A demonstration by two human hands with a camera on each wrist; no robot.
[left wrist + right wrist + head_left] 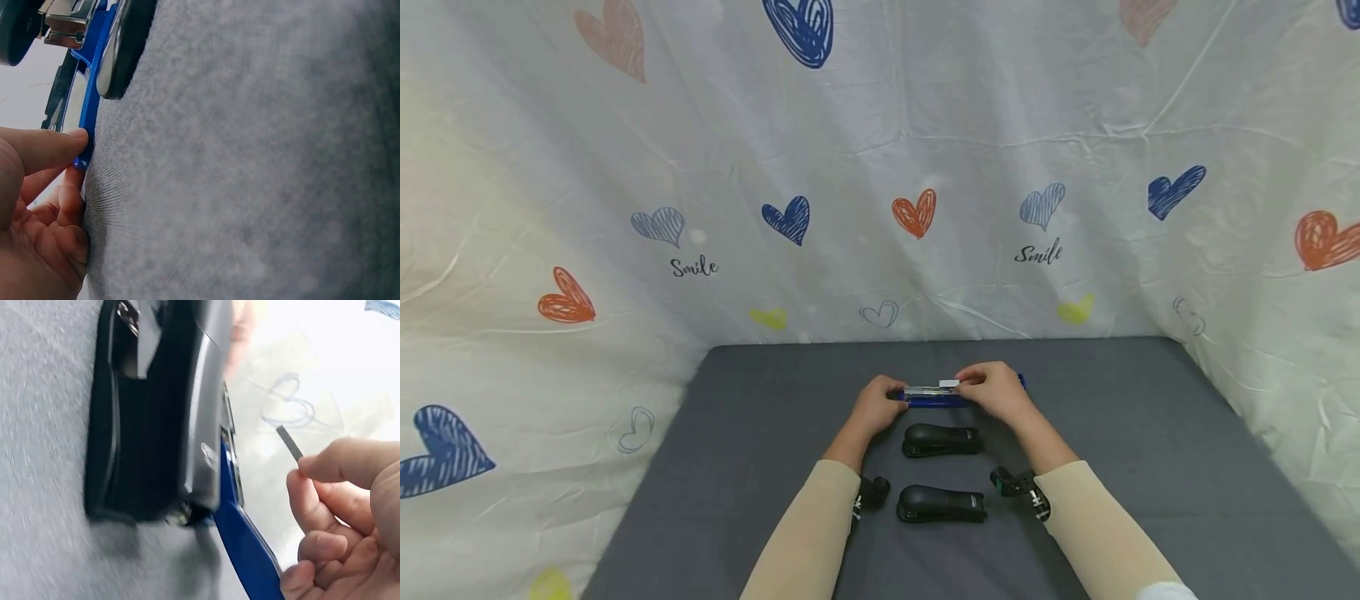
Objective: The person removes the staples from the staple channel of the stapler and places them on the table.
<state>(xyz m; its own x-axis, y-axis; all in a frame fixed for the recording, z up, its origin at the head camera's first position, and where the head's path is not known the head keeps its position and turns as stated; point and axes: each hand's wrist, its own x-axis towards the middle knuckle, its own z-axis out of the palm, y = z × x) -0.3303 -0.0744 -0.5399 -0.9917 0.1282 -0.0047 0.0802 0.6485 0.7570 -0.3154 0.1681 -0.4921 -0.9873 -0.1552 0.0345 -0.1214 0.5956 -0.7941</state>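
A blue stapler (934,402) lies lengthwise near the far part of the table, its metal staple channel exposed on top. My left hand (877,404) holds its left end, thumb on the blue base (92,115) in the left wrist view. My right hand (996,392) is over the stapler's right part. Between its thumb and index finger it pinches a short strip of staples (289,442), which shows as a pale bar above the channel in the head view. The strip is apart from the channel in the right wrist view.
Two black staplers lie nearer to me, one (942,440) just in front of the blue one and another (942,505) between my forearms. A grey cloth covers the table (760,467). Behind it hangs a white curtain (842,275) with printed hearts.
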